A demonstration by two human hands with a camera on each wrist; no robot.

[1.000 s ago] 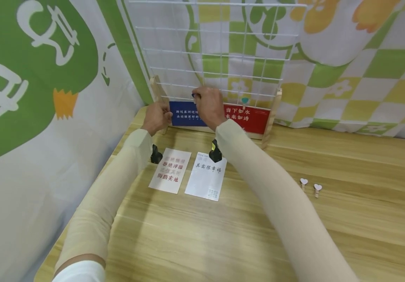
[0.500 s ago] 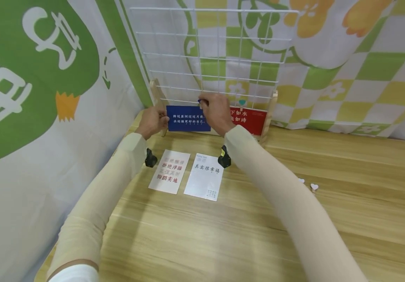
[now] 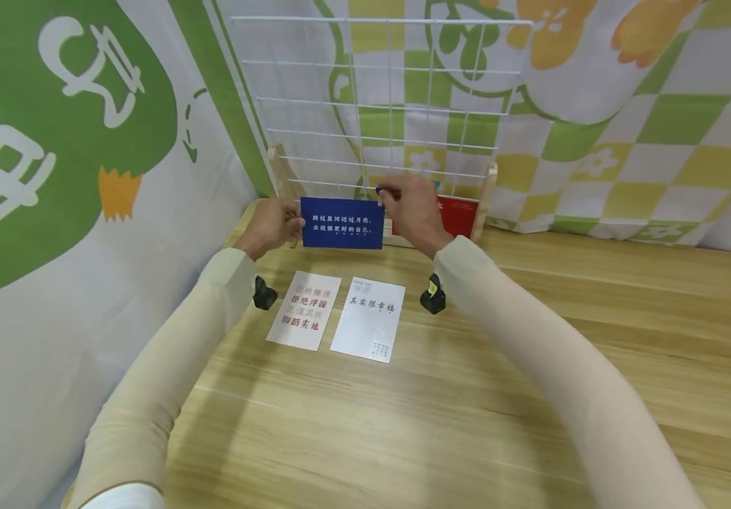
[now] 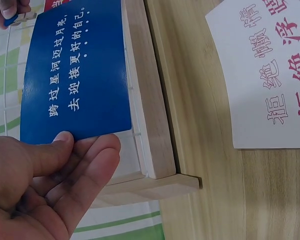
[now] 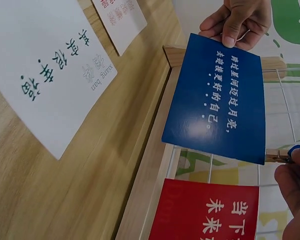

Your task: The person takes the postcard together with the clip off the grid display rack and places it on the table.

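A blue card (image 3: 342,225) with white lettering is held in front of the lower part of a white wire grid rack (image 3: 372,107). My left hand (image 3: 270,225) pinches its left edge between thumb and fingers. At the card's upper right corner, my right hand (image 3: 413,206) pinches a small wooden clothespin (image 5: 277,156) with a blue top. The clothespin's tip meets the card's corner; whether it bites the card I cannot tell. Behind my right hand, a red card (image 3: 461,214) stands against the rack, partly hidden.
Two white cards lie on the wooden table (image 3: 340,438): one with red lettering (image 3: 304,311), one with dark lettering (image 3: 368,319). Wooden feet (image 3: 488,192) support the rack. Printed cloth (image 3: 601,127) hangs behind it and to the left.
The blue card has come away from the rack, toward me and slightly down, with both hands on it. My right hand has shifted right, covering more of the red card.
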